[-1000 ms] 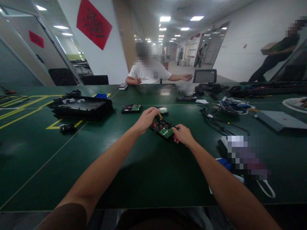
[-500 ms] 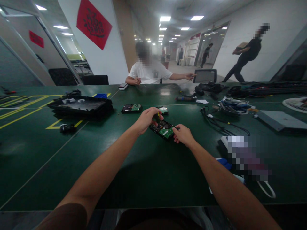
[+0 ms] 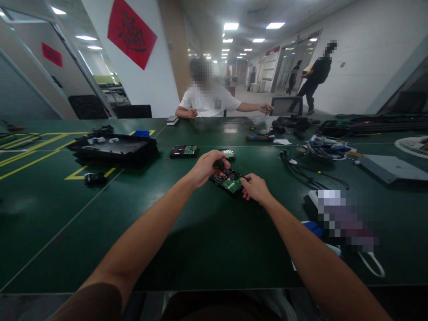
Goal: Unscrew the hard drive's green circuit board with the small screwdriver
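Observation:
In the head view a hard drive (image 3: pixel 232 185) lies at an angle on the green table, its green circuit board facing up. My right hand (image 3: pixel 257 187) grips its right corner, thumb on top and fingers curled beneath. Above the drive's far left part is my left hand (image 3: pixel 209 168), fingers closed round the dark handle of a screwdriver (image 3: pixel 219 164); its tip is too small to make out. Just behind my left fingers is a second hard drive (image 3: pixel 228 154), partly hidden. Another hard drive (image 3: pixel 183 151) rests farther left.
Stacked black trays (image 3: pixel 113 149) stand at left, near a small black object (image 3: pixel 94 178). To the right are black cables (image 3: pixel 301 169), a cable bundle (image 3: pixel 326 147), a grey metal box (image 3: pixel 393 168) and a blurred-out object (image 3: pixel 346 218). A person in white (image 3: pixel 210 102) sits opposite.
My left hand has shifted very slightly, still holding the screwdriver over the drive. My right hand and the drive stay put. In the background, a person carrying a box has walked leftward.

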### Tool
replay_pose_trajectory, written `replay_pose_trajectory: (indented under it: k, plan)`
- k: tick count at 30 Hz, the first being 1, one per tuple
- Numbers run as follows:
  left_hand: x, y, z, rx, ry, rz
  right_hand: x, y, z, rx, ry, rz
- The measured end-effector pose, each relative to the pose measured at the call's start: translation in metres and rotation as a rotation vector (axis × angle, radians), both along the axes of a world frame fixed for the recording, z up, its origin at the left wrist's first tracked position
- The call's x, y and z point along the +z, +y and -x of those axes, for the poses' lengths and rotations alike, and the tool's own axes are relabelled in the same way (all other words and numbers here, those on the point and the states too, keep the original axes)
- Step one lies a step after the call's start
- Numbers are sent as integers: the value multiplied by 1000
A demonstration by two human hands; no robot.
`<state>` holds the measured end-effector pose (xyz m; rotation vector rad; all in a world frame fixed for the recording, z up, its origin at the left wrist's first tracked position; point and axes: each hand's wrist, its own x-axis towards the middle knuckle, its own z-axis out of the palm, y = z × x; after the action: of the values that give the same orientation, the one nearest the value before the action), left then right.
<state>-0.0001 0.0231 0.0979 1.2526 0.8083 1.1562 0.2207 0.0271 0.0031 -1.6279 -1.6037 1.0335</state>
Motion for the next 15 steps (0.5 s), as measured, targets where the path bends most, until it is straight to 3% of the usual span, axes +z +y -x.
replay_pose_trajectory:
  k: [4,6,11,15]
  plan:
    - [1,1,2,104,100,-92,1,0,1,-1,-6,-2]
    - [2,1,3,93,148,-138,0,1,1,-3,-6,-4]
    - [0,2,3,-21,39,-34,-1,1,2,-7,4,-14]
    - [-1,3,3,88,47,-54,2,-1,2,-9,5,7]
